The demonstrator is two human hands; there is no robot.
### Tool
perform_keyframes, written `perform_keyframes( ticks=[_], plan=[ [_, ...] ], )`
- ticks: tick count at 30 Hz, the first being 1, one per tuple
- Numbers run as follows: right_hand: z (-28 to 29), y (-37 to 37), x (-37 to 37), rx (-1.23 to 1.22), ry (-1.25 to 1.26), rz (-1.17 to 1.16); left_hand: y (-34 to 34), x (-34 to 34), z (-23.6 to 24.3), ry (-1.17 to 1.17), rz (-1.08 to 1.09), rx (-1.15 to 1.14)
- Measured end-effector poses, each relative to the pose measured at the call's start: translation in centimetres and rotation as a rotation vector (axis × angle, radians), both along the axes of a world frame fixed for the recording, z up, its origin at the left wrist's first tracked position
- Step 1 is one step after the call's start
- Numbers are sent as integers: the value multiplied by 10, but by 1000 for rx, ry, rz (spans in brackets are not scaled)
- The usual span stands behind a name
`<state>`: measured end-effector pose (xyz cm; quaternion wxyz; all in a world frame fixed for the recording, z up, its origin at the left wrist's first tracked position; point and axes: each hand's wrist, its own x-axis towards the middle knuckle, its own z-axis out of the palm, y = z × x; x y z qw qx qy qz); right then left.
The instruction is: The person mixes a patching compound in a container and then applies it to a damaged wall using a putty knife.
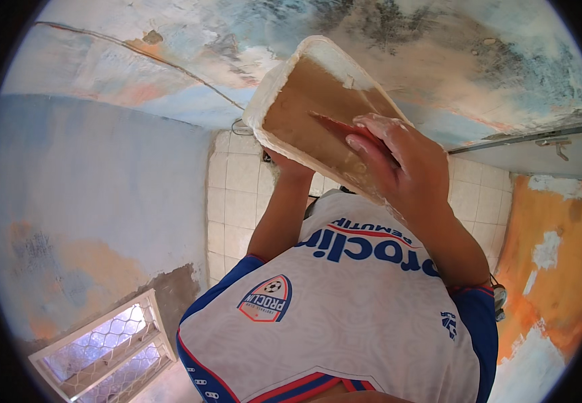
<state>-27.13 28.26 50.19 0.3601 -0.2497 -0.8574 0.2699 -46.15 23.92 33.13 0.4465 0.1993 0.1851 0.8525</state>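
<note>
The white tray (284, 101) of brownish putty was held up near the stained, peeling ceiling (439, 60), tilted toward me. My left hand (289, 164) supported it from underneath; I could not tell how that grip closed, since the tray hid the fingers. My right hand (398, 164), smeared white, had its grip closed around a red-edged putty knife (341, 125) whose blade lay in the putty. Below were the white-and-blue jersey (338, 316), a tiled wall (237, 195), a bluish wall (89, 201) and a meshed window (110, 352). I judged the tilt risky: wet putty could slide over the lower rim onto the jersey, and a one-hand hold underneath might let the tray tip if the knife pressed hard.
</note>
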Motion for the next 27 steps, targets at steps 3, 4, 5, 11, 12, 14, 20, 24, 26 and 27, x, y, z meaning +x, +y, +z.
perform_keyframes(
  ticks=[3,4,5,11,12,14,20,24,26,27],
  plan=[
    [1,-3,-5,-39,-123,54,-9,-4,4,-5,6,18],
    [2,-4,-4,-41,-160,75,-10,-6,4,3,6,15],
    [2,-4,-3,-43,-201,91,-11,-6,2,11,-1,9],
    [-12,0,-26,70,-104,49,-8,-4,-8,48,-50,-44],
    [-11,1,-26,44,-144,49,-7,-3,-9,51,-60,-53],
    [-8,2,-25,-8,-225,48,-5,-1,-11,60,-79,-71],
    [-17,7,-20,-138,-193,29,-1,3,-22,96,-141,-107],
    [-16,-2,-20,-244,-193,92,-3,2,-31,155,-196,-118],
    [-11,-1,-21,-328,-215,95,-5,-1,-35,180,-215,-125],
    [-7,-1,-20,-352,-214,92,-5,-1,-37,190,-226,-131]
  ],
)
